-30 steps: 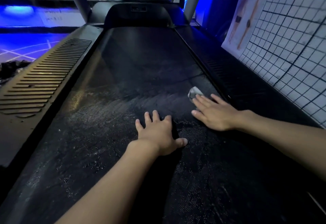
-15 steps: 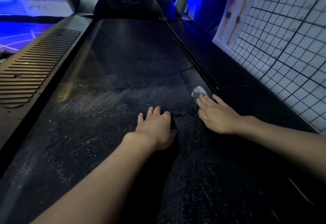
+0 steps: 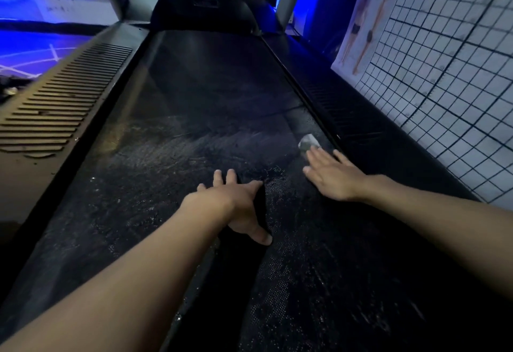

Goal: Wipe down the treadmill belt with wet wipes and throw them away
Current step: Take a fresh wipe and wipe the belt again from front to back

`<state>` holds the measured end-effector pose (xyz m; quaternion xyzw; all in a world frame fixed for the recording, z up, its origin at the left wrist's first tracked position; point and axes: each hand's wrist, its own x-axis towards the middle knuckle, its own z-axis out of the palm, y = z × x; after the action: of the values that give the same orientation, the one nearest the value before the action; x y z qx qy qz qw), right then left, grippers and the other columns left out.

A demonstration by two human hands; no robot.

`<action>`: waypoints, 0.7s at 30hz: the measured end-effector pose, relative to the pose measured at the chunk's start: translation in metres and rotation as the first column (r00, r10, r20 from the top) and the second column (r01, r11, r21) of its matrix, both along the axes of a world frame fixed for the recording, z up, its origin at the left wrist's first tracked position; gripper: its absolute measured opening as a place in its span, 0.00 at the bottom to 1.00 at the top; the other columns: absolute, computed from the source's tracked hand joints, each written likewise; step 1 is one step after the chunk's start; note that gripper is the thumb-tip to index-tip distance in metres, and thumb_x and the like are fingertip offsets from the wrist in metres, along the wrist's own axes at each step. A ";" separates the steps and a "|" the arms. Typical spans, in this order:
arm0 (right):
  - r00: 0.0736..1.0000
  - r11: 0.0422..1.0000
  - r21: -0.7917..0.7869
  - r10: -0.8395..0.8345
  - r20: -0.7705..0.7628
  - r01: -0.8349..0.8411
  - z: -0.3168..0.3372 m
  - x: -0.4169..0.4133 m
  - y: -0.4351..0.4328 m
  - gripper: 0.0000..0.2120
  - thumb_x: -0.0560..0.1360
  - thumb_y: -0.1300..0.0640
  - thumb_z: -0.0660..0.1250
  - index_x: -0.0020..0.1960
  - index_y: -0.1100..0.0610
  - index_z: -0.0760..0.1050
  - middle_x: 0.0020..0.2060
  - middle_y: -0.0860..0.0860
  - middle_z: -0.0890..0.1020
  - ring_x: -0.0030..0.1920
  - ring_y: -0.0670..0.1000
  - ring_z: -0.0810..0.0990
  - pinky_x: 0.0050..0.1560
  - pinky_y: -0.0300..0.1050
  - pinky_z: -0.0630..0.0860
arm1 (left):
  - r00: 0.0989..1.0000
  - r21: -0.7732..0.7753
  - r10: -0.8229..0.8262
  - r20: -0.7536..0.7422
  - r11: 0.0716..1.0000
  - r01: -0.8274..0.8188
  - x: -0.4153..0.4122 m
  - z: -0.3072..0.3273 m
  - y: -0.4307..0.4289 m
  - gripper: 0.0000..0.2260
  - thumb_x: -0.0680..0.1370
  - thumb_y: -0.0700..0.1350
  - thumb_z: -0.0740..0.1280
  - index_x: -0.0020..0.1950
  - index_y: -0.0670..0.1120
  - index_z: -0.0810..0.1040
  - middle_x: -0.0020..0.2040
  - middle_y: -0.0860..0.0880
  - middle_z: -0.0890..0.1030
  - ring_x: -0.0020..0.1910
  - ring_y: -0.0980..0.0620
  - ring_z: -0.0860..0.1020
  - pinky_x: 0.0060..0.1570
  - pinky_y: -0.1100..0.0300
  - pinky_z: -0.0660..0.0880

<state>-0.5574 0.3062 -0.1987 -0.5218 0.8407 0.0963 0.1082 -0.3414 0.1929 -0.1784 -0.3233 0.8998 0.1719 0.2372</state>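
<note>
The treadmill belt fills most of the view, black and rough, with wet streaks and small shining drops in the near half, while the far half looks more dull. On its left runs a ribbed side rail, and on the right a darker rail below a wall sheet with a grid. The left hand lies flat near the middle of the belt, its grip open, and it seems to carry some weight. The right hand also has an open grip: the straight fingers press the wet wipe down on the belt, very near the right edge. I think the main risk is here. Nothing is curled around the wipe, so a fast stroke can leave it behind, or push it into the gap beside the right rail. The belt may also roll a little under the leaning left hand, and the wet surface can make the palm slide. The wipe itself is small, crumpled into a lump, and grey, not white; it looks already dirty, so it may smear dirt more than lift it.
</note>
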 end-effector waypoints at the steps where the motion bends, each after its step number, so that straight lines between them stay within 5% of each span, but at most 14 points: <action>1: 1.000 1.000 -0.017 0.000 0.008 0.000 -0.002 0.006 -0.003 0.32 0.82 0.41 0.37 0.79 0.57 0.37 0.78 0.53 0.38 0.77 0.48 0.35 0.77 0.50 0.35 | 1.000 -0.003 0.025 -0.015 1.000 -0.025 0.002 0.000 0.001 0.56 0.60 0.69 0.76 0.77 0.65 0.43 0.79 0.46 0.36 0.77 0.37 0.36 0.73 0.32 0.47; 5: 0.973 0.974 -0.032 0.226 0.050 -0.225 -0.012 0.027 0.013 0.32 0.80 0.38 0.36 0.79 0.53 0.36 0.78 0.48 0.37 0.76 0.43 0.32 0.76 0.50 0.33 | 0.997 -0.043 0.038 -0.071 0.998 -0.041 0.010 0.002 0.003 0.54 0.62 0.68 0.75 0.79 0.60 0.47 0.80 0.45 0.41 0.78 0.37 0.40 0.74 0.35 0.49; 9: 1.000 1.000 -0.005 0.029 0.000 -0.029 -0.002 0.013 -0.003 0.33 0.80 0.38 0.37 0.79 0.54 0.37 0.78 0.50 0.37 0.76 0.45 0.34 0.76 0.54 0.34 | 0.991 -0.025 0.052 -0.127 0.998 -0.056 0.017 0.001 -0.013 0.53 0.59 0.65 0.79 0.77 0.51 0.57 0.78 0.46 0.54 0.77 0.40 0.55 0.73 0.42 0.61; 11: 0.990 0.990 -0.018 0.143 0.017 -0.142 -0.004 0.040 -0.004 0.36 0.80 0.36 0.37 0.79 0.56 0.37 0.78 0.51 0.37 0.77 0.47 0.33 0.77 0.54 0.35 | 0.985 -0.012 0.107 -0.135 0.994 -0.109 0.022 -0.002 -0.017 0.53 0.54 0.68 0.77 0.73 0.49 0.62 0.73 0.47 0.57 0.72 0.40 0.64 0.69 0.46 0.67; 14: 0.924 0.926 -0.036 0.378 0.062 -0.376 -0.011 0.074 0.006 0.39 0.76 0.33 0.34 0.79 0.55 0.34 0.77 0.48 0.34 0.75 0.45 0.29 0.76 0.53 0.33 | 0.979 -0.040 0.141 -0.146 0.988 -0.148 0.031 -0.006 -0.020 0.53 0.55 0.70 0.75 0.74 0.49 0.62 0.75 0.45 0.54 0.75 0.40 0.60 0.72 0.48 0.65; 18: 0.993 0.995 0.005 0.101 0.059 -0.102 -0.002 0.043 -0.024 0.37 0.79 0.35 0.36 0.79 0.57 0.35 0.78 0.51 0.35 0.75 0.46 0.29 0.75 0.55 0.31 | 0.975 -0.078 0.168 -0.144 0.981 -0.180 0.038 0.001 -0.016 0.52 0.61 0.69 0.75 0.78 0.55 0.55 0.77 0.44 0.54 0.77 0.41 0.52 0.73 0.42 0.57; 21: 0.970 0.971 -0.017 0.240 0.040 -0.239 -0.003 0.069 -0.029 0.37 0.79 0.35 0.37 0.79 0.57 0.37 0.78 0.51 0.37 0.76 0.47 0.32 0.76 0.55 0.33 | 0.971 -0.046 0.185 -0.150 0.980 -0.194 0.043 0.001 -0.021 0.50 0.61 0.66 0.77 0.77 0.52 0.58 0.75 0.43 0.56 0.76 0.41 0.57 0.73 0.45 0.61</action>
<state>-0.4887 0.2776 -0.2020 -0.6218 0.7698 0.0929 0.1103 -0.2983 0.1715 -0.1770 -0.4012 0.8845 0.1896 0.1440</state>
